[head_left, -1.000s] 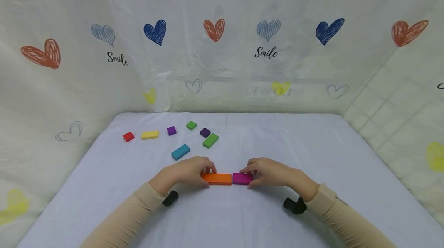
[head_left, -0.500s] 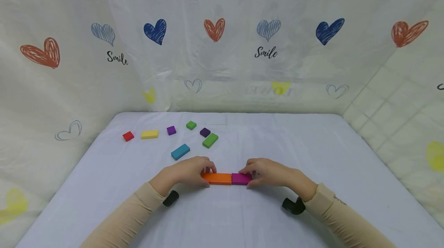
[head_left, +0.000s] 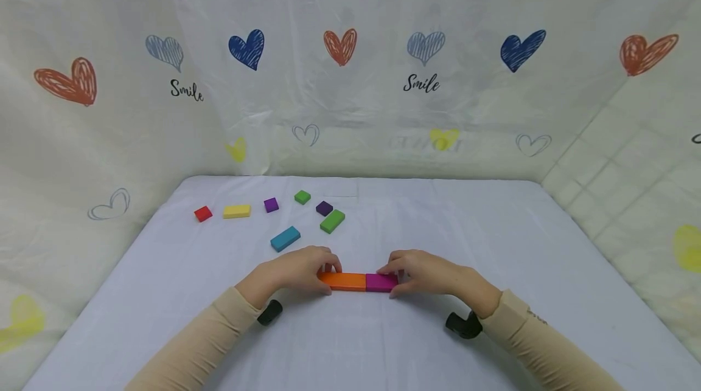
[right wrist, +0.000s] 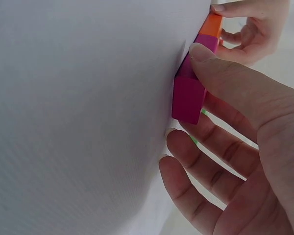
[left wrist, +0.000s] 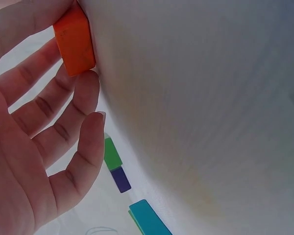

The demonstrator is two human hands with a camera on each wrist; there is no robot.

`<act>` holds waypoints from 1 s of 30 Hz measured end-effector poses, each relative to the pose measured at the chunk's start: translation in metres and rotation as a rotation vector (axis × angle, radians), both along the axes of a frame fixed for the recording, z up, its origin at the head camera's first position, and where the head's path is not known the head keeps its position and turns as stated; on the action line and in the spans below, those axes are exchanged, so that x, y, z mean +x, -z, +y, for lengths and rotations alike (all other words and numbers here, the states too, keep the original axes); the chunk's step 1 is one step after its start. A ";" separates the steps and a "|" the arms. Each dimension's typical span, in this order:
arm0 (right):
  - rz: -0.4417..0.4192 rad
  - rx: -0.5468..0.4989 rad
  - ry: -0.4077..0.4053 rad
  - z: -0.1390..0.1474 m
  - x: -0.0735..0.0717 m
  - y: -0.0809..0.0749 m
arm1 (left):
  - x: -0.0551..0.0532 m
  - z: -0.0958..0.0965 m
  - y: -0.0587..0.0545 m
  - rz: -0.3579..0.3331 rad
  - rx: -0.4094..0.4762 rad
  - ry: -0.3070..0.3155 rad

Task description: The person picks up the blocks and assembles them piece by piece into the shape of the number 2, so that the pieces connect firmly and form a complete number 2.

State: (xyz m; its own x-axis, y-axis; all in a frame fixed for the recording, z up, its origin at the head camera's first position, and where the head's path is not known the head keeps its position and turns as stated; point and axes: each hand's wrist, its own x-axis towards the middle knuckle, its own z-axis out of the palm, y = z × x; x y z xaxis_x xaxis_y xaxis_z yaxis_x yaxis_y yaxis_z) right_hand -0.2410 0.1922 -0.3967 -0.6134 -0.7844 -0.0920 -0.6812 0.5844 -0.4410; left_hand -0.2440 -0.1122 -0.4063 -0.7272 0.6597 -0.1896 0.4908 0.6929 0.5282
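An orange block [head_left: 345, 282] and a shorter magenta block [head_left: 381, 283] lie end to end on the white tabletop, their ends touching. My left hand [head_left: 306, 269] pinches the orange block near its left end, thumb on the near side and fingers on the far side. With thumb and fingers, my right hand [head_left: 424, 270] grips the right end of the magenta block. In the left wrist view the free end of the orange block [left wrist: 75, 44] shows between thumb and fingers. The right wrist view shows the magenta block [right wrist: 188, 98] held likewise.
Behind the hands lie a teal block [head_left: 285, 238], a green block [head_left: 332, 221], a dark purple block [head_left: 324, 208], a small green block [head_left: 302, 197], a purple block [head_left: 271, 204], a yellow block [head_left: 237, 211] and a red block [head_left: 203, 213]. A heart-printed sheet [head_left: 383, 105] hangs behind the table.
One second ago a thin gap parted the two blocks. My right hand has moved the magenta block slightly left against the orange one, closing it. The left hand stays in place.
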 end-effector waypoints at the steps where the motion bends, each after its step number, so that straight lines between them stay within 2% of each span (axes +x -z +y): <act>1: 0.000 -0.002 -0.002 0.000 0.000 0.000 | 0.000 0.000 0.000 0.000 0.000 0.000; 12: -0.009 -0.004 0.004 -0.001 0.000 0.000 | -0.001 0.001 0.001 0.010 -0.008 0.013; 22: -0.022 -0.011 0.011 0.000 -0.001 0.002 | 0.001 0.000 -0.001 -0.006 -0.009 -0.009; 30: -0.031 -0.021 0.013 0.002 -0.001 0.001 | 0.000 -0.010 -0.010 -0.009 0.064 -0.034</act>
State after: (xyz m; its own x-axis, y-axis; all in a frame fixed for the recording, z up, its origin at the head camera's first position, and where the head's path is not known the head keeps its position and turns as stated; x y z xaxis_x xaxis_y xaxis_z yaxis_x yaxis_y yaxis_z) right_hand -0.2417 0.1941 -0.3972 -0.6204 -0.7785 -0.0947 -0.6599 0.5835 -0.4734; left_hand -0.2441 -0.1218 -0.3967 -0.7481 0.6454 -0.1545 0.4621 0.6736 0.5767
